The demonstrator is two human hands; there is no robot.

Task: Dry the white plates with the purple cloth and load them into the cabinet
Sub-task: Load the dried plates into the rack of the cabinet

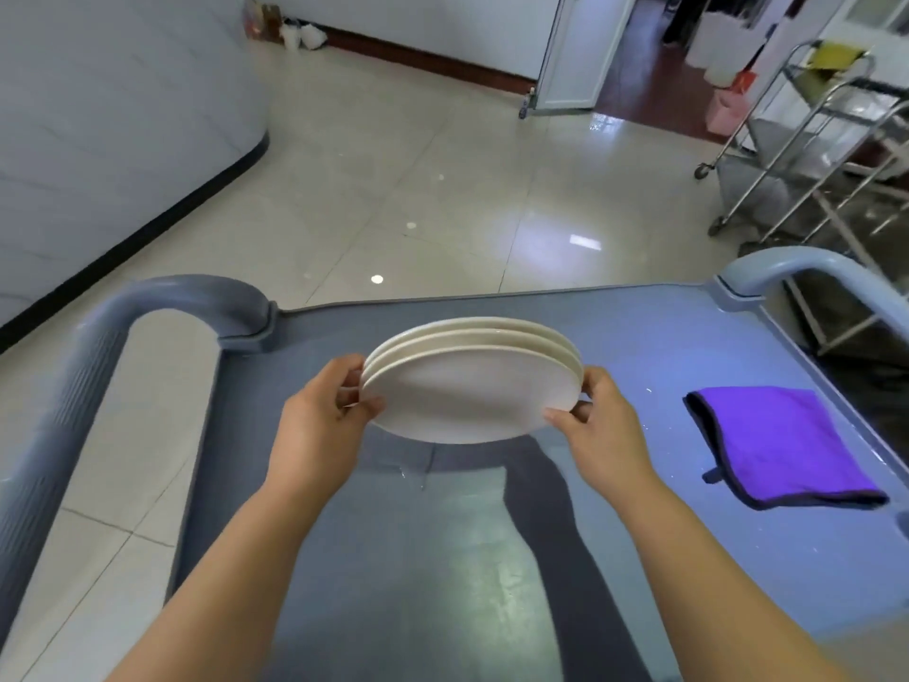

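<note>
A stack of three white plates (469, 383) is held just above the grey cart top (442, 558), tilted slightly towards me. My left hand (319, 425) grips the stack's left rim, thumb on top. Gripping the right rim is my right hand (605, 430). The folded purple cloth (777, 445) with a dark border lies flat on the cart top to the right, apart from both hands. No cabinet is in view.
The cart has grey curved handles at the left (147, 307) and right (797, 268) far corners. A metal wheeled rack (806, 155) stands at the right. Beyond the cart lies glossy tiled floor (418, 189), a white counter wall (98, 130) at the left, and an open doorway (639, 56).
</note>
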